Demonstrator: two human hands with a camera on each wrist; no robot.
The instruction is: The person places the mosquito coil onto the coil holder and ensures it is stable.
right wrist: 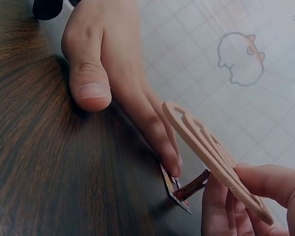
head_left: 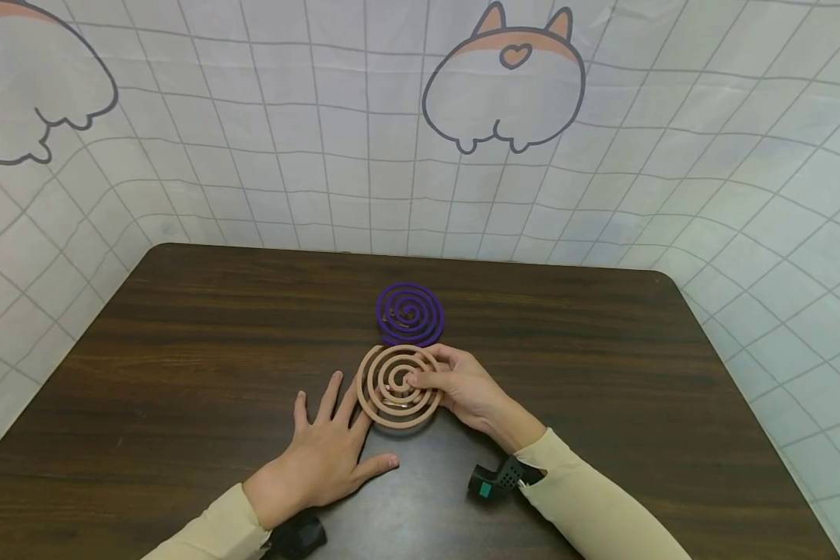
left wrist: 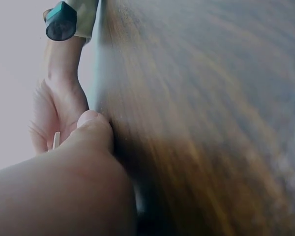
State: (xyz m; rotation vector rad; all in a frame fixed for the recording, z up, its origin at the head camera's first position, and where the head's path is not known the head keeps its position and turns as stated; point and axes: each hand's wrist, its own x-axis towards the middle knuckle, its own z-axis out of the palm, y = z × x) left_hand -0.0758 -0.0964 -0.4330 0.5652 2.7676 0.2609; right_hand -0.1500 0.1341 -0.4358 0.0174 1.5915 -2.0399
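At far L., a rounded animal print is seen on a white gridded cloth, hung behind a dark wood-grain bench. The L. hand, w/ a pale sleeve and a black wrist unit, is laid palm down on the bench, fingers spread apart. Near its fingertips a small printed piece is seen in the R. wrist view, w/ a narrow strip raised from it twd. the tan spiral; whether the two are joined is hidden by fingers. At ctr., the tan spiral is held tilted above the bench. Just beyond it a purple spiral is placed; contact btwn. the two can't be told. By the R. hand the tan spiral is pinched, thumb on the upper face, fingers beneath. Upper R. of ctr., a 2nd animal print is seen on the cloth. Farther R., a wrist unit w/ green patch is worn below a pale R. sleeve.
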